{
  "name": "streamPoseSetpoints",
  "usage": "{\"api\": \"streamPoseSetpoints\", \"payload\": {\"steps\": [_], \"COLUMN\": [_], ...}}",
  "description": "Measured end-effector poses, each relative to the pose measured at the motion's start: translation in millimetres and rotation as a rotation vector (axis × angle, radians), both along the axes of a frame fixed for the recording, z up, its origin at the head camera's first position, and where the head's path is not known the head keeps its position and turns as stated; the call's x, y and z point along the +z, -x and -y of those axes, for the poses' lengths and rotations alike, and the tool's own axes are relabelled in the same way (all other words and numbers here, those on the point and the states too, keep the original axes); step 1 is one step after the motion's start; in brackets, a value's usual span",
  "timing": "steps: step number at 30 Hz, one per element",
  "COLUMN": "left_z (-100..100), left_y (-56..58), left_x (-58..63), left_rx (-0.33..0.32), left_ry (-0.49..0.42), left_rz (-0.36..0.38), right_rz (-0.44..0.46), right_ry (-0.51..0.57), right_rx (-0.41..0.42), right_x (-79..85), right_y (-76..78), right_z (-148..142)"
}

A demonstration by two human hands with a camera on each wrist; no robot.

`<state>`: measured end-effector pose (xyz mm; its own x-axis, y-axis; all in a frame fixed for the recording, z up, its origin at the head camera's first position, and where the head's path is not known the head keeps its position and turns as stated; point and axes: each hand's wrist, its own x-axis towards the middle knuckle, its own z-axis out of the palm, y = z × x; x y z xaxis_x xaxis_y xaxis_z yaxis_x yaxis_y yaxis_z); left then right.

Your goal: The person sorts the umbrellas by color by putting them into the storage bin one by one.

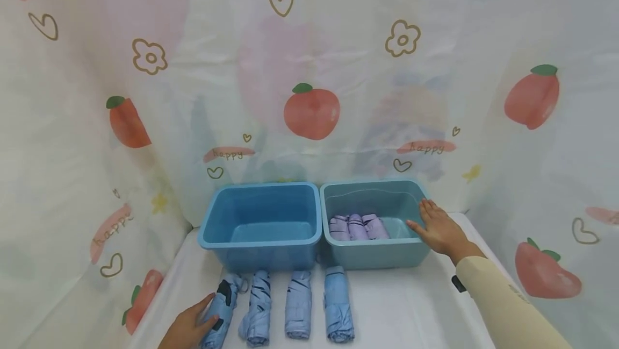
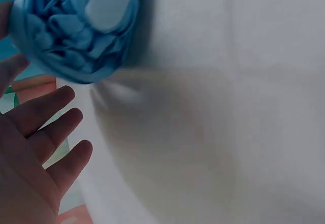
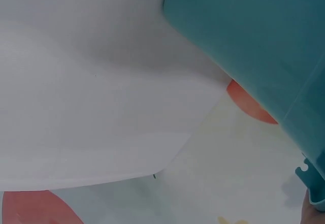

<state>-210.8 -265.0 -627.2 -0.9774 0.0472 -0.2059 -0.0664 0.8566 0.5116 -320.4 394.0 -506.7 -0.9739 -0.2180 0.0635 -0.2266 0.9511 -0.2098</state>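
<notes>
Four rolled blue umbrellas lie side by side on the white table. My left hand (image 1: 191, 325) is at the leftmost umbrella (image 1: 223, 306), fingers and thumb spread against its near side. In the left wrist view, that umbrella's round gathered end (image 2: 76, 36) has a pale cap, and several fingers (image 2: 56, 137) are apart from it. My right hand (image 1: 442, 230) rests on the right rim of the green bin (image 1: 377, 255), fingers extended and thumb over the inside. Little of this hand shows in the right wrist view, beside the bin's side (image 3: 254, 46).
Inside the green bin lie three rolled purple umbrellas (image 1: 358, 227). A blue bin (image 1: 266, 252) stands directly left of it, with no umbrella visible inside. The other blue umbrellas (image 1: 298, 306) lie in front of the bins. A printed curtain (image 1: 314, 166) surrounds the table.
</notes>
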Motion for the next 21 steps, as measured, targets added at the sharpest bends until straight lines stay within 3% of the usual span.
{"api": "streamPoseSetpoints", "payload": {"steps": [6,15,21], "left_z": [-9.1,-16.2,-20.8], "left_y": [-5.6,-12.7,-10.3], "left_x": [-4.9,-6.0,-5.0], "left_rx": [-0.003,-0.042,-0.031], "left_ry": [-0.001,-0.01,-0.011], "left_rz": [0.022,-0.039,0.031], "right_rz": [-0.008,-0.013,-0.005], "right_ry": [-0.015,-0.032,-0.032], "right_rx": [-0.008,-0.014,-0.016], "right_x": [0.5,-1.7,-0.9], "right_y": [-1.0,0.2,0.7], "right_z": [1.5,1.7,1.7]}}
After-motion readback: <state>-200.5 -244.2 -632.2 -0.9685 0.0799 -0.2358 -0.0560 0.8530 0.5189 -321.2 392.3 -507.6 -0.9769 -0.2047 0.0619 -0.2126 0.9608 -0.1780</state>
